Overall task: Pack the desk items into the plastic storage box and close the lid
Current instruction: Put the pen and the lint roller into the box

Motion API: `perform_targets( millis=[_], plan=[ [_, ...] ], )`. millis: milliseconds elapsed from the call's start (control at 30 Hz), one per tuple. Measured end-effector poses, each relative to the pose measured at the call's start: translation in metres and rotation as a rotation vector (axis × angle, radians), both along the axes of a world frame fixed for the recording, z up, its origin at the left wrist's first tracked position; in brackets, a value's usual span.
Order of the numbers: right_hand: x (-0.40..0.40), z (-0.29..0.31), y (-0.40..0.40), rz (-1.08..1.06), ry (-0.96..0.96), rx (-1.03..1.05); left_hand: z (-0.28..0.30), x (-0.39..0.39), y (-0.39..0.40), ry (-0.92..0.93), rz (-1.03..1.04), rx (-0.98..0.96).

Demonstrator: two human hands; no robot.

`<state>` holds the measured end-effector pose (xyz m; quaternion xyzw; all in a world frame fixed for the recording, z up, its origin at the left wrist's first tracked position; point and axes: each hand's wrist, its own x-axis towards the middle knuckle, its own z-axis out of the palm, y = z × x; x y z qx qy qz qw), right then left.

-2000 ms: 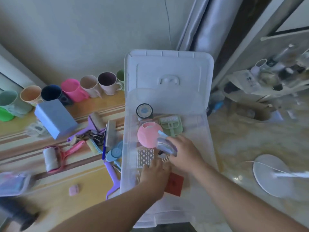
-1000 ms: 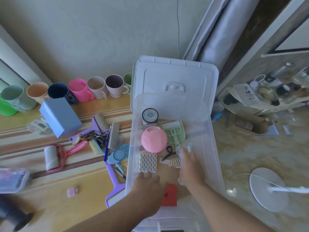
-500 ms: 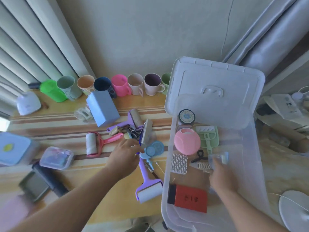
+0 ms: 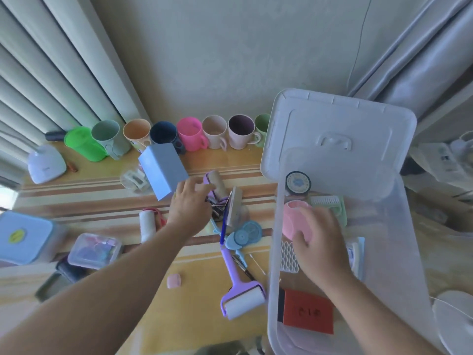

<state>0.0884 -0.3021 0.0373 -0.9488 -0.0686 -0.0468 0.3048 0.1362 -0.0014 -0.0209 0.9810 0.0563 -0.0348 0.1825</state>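
Both my arms are out in front, bare to the elbow, hands well apart.

My left hand (image 4: 189, 206) reaches forward and to the left of centre, back of the hand up, fingers (image 4: 202, 187) loosely spread and bent downward at the tips; I cannot tell whether they grip anything. My right hand (image 4: 318, 243) sits lower and to the right, palm down, fingers relaxed and slightly blurred, pointing up and left, the forearm running back to the lower right corner.
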Motion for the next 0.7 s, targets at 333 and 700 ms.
perform_targets(
  millis=[333, 700],
  plan=[
    [0.048, -0.055, 0.166, 0.026, 0.482, -0.167, -0.037, -0.015, 0.044, 0.364, -0.375, 0.19],
    [0.076, -0.135, 0.171, -0.21, 0.706, -0.299, -0.056, -0.013, 0.075, 0.269, -0.307, 0.045]
  ],
)
